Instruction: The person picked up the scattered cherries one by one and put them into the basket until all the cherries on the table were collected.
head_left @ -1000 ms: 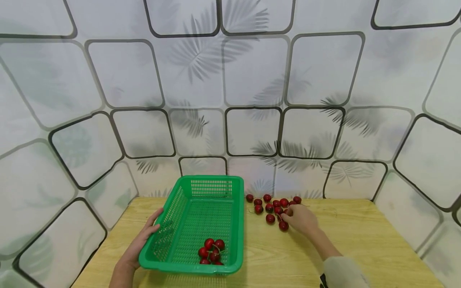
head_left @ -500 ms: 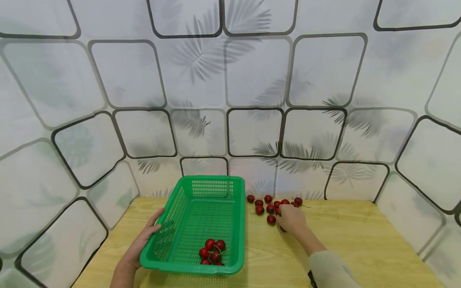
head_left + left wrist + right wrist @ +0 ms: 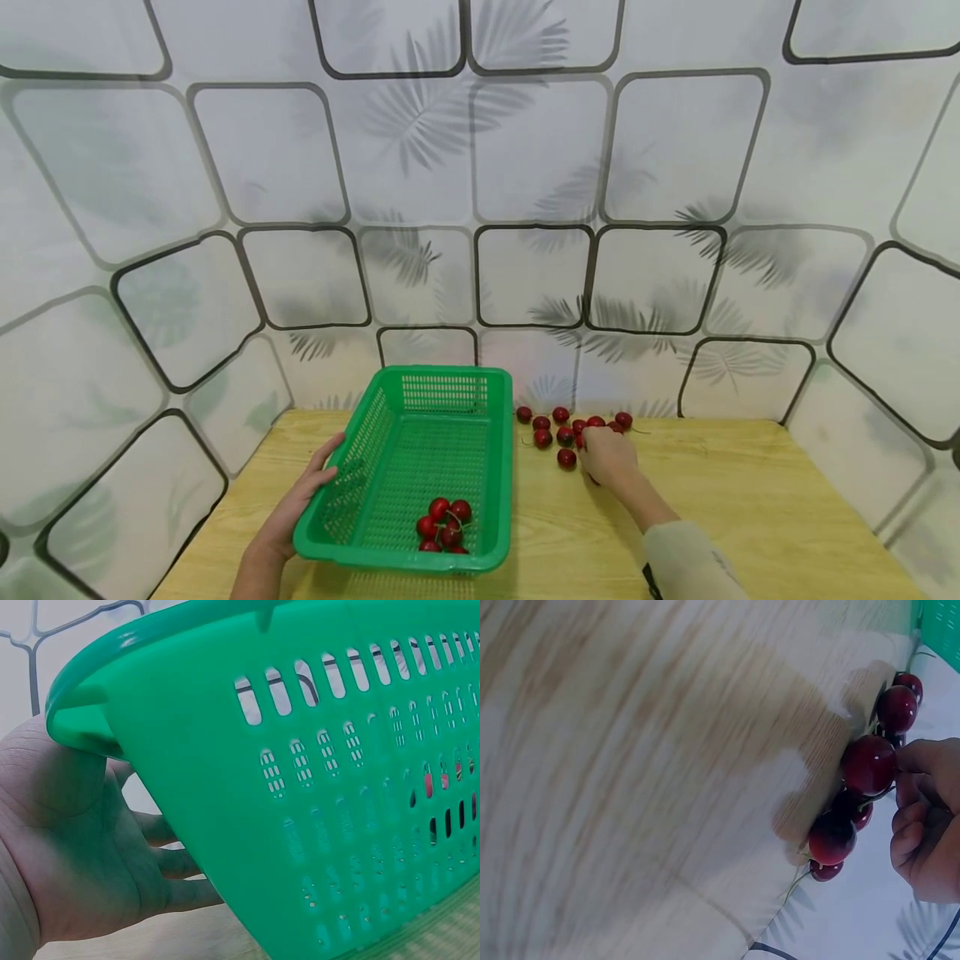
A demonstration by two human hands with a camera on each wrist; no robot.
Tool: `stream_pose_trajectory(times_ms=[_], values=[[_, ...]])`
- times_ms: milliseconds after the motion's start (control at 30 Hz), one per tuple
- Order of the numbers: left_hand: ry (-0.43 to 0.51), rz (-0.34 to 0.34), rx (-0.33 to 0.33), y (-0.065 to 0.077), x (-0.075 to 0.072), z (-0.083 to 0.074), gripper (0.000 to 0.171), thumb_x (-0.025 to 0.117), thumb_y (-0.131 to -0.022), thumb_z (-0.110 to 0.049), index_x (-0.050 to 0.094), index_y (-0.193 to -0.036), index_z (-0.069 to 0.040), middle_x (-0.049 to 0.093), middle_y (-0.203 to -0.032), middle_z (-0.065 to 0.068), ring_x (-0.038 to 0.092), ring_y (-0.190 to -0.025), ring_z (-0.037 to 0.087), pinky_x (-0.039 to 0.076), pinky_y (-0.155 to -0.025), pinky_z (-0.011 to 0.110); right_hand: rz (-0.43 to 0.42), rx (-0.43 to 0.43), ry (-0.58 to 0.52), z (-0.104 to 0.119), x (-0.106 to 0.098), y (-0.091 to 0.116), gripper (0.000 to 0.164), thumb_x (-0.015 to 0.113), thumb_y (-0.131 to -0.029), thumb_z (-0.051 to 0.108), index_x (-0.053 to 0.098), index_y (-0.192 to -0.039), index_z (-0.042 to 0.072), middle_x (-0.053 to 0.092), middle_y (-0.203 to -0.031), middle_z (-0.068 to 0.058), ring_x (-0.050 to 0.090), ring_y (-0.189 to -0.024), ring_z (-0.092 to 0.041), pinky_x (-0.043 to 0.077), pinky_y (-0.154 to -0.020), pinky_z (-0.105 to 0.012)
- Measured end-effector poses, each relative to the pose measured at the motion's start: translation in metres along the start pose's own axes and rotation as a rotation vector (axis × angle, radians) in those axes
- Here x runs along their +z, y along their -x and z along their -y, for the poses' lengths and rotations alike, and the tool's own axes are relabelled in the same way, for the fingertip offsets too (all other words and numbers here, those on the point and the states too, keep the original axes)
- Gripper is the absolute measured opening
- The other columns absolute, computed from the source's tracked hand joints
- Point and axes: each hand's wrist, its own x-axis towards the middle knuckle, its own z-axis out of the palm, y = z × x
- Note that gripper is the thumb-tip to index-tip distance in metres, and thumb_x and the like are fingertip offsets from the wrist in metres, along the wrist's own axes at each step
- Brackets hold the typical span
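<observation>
My left hand grips the left rim of a green plastic basket. In the left wrist view, its fingers lie along the slotted outer wall. Several red cherries with stems sit in the basket's near right corner. To the right of the basket, my right hand reaches down into a group of dark red cherries on the table. Thumb and curled fingers pinch at a cherry in the right wrist view; the exact contact, fruit or stem, is partly hidden. From the head, the hand covers that cherry.
A wood-grain table carries everything. Behind it and on both sides hangs a pale sheet with a square and leaf print. One cherry lies at the near side of the group, just left of my right hand.
My right hand has shifted left and slightly down over the cherries, its fingertips now turned downward and out of sight from above. My left hand and the basket stay in place.
</observation>
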Motion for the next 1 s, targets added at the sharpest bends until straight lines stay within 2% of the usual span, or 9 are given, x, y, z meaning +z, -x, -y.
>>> stream_pose_trajectory(times_ms=[200,367,600,833,967,1000], values=[[-0.009,0.004,-0.003,0.001,0.001,-0.001,0.061,0.025,-0.111,-0.034,-0.013,-0.159,-0.031,-0.012,-0.158,0.017,0.054,-0.113,0.020,0.052,-0.089,0.036,-0.027,-0.019,-0.057,-0.003,-0.004,0.003,0.037,0.063,-0.086,0.004,0.044,-0.055,0.012,0.037,-0.052,0.001,0.038,-0.049,-0.013,0.029,-0.045,-0.029],[-0.008,0.011,-0.005,0.001,0.002,-0.001,0.062,0.025,-0.111,-0.034,-0.014,-0.159,-0.031,-0.012,-0.158,0.016,0.054,-0.112,0.019,0.052,-0.088,0.035,-0.041,-0.025,-0.097,-0.004,-0.010,0.007,0.039,0.062,-0.087,0.004,0.041,-0.056,0.014,0.033,-0.053,0.002,0.032,-0.049,-0.012,0.026,-0.046,-0.028],[-0.011,-0.022,-0.012,-0.001,0.002,-0.001,0.061,0.027,-0.110,-0.034,-0.009,-0.159,-0.032,-0.007,-0.158,0.015,0.054,-0.112,0.020,0.052,-0.088,0.036,-0.085,-0.048,-0.157,-0.007,-0.024,0.015,0.020,0.062,-0.088,0.004,0.055,-0.070,0.011,0.049,-0.062,0.000,0.044,-0.053,-0.014,0.036,-0.048,-0.030],[-0.014,-0.031,-0.019,-0.001,0.002,-0.001,0.061,0.028,-0.110,-0.035,-0.009,-0.159,-0.031,-0.007,-0.158,0.015,0.053,-0.113,0.020,0.051,-0.089,0.036,-0.130,-0.051,-0.213,-0.007,-0.035,0.018,0.010,0.063,-0.090,0.008,0.063,-0.080,0.009,0.056,-0.064,0.000,0.048,-0.055,-0.014,0.039,-0.048,-0.030],[-0.013,-0.027,-0.015,0.000,0.002,-0.001,0.061,0.027,-0.110,-0.035,-0.009,-0.159,-0.032,-0.007,-0.158,0.015,0.054,-0.113,0.020,0.051,-0.089,0.036,-0.191,-0.093,-0.242,-0.003,-0.041,0.017,0.001,0.067,-0.088,0.006,0.068,-0.088,0.005,0.065,-0.074,-0.005,0.056,-0.061,-0.017,0.047,-0.053,-0.033],[-0.012,-0.027,-0.014,0.000,0.002,0.000,0.061,0.027,-0.110,-0.035,-0.009,-0.159,-0.032,-0.007,-0.158,0.016,0.054,-0.112,0.020,0.051,-0.089,0.036,-0.206,-0.107,-0.252,-0.001,-0.042,0.017,0.004,0.067,-0.087,0.005,0.069,-0.090,0.003,0.067,-0.078,-0.007,0.058,-0.062,-0.018,0.048,-0.055,-0.034]])
